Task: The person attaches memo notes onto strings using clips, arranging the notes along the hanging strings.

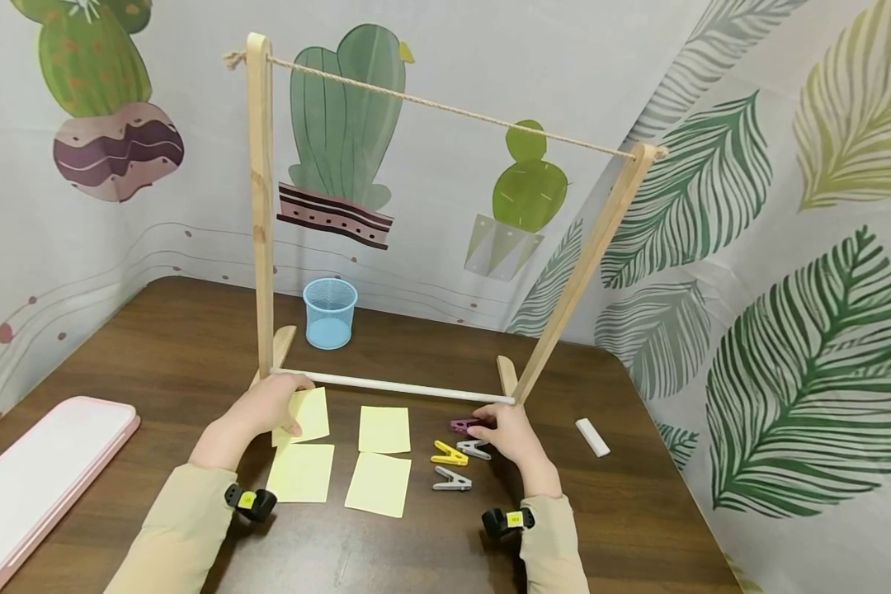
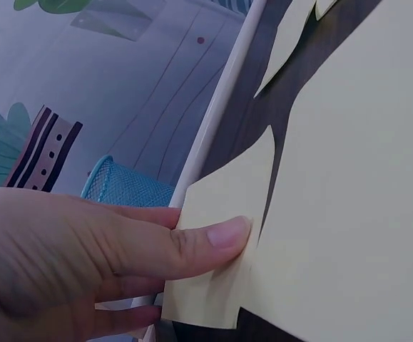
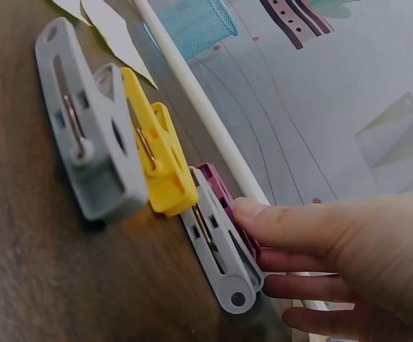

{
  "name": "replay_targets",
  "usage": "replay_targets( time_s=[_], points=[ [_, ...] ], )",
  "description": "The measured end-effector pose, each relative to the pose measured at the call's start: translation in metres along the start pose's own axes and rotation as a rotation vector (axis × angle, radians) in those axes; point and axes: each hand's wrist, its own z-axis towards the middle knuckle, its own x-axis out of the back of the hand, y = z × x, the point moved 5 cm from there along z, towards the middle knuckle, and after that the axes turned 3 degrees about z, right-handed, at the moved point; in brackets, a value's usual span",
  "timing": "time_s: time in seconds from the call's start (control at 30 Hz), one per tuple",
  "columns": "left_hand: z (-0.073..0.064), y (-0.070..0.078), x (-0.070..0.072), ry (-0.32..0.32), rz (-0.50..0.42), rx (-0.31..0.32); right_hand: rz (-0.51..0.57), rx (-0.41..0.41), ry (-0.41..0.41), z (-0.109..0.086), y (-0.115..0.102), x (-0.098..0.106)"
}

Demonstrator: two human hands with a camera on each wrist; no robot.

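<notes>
Yellow sheet (image 1: 313, 415), the back left one of four, lies toward the left edge of the surface (image 1: 304, 544), just on the near side of the white rod (image 1: 393, 385). Our left hand (image 1: 267, 406) pinches it, thumb on its face and the other fingers reaching round behind; we judge that this hold suits something thin and nearly flat. It is about square, so we find no clear long axis, and it sits slightly askew to the surface's far edge.

Nearer the right edge, our right hand (image 1: 510, 429) pinches the purple clip (image 3: 220, 189) between thumb and fingers. Its long axis runs roughly along the far edge; which end bites we cannot tell, as the fingers cover part of it. Just beside it lies a grey clip (image 3: 220, 263), then a yellow clip (image 3: 165, 171) and a second grey clip (image 3: 99, 142), these last two with spread handles toward the left edge. We suppose the clips are grouped there for easy reach.

Beyond, the wooden frame (image 1: 261, 206) holds a rope (image 1: 445, 107) between its posts, its feet presumably there to steady it. Near the far edge stands a blue mesh basket (image 1: 329, 330); a white block (image 1: 592, 437) lies near the right edge.
</notes>
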Motion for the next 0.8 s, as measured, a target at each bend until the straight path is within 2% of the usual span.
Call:
replay_targets(
  time_s=[0.43,0.53,0.57,0.67,0.77,0.8],
  points=[
    [0.0005,-0.0042,0.0011,0.007,-0.034,-0.008,-0.024,0.006,-0.017,0.0005,0.0030,-0.0020],
    [-0.0003,-0.0048,0.0037,0.017,-0.036,-0.005,-0.015,0.048,-0.018,-0.0009,0.0029,-0.0010],
    [-0.0006,-0.0048,0.0049,0.020,-0.035,-0.005,-0.020,0.090,-0.010,-0.0001,0.0064,-0.0026],
    [-0.0012,-0.0043,0.0078,0.021,-0.035,-0.003,-0.020,0.122,-0.001,-0.0014,0.0051,-0.0018],
    [-0.0020,-0.0041,0.0094,0.020,-0.034,0.002,-0.033,0.106,0.014,-0.0003,0.0054,-0.0033],
    [-0.0021,-0.0039,0.0097,0.022,-0.035,0.006,-0.036,0.074,0.011,-0.0011,0.0017,-0.0019]
  ],
)
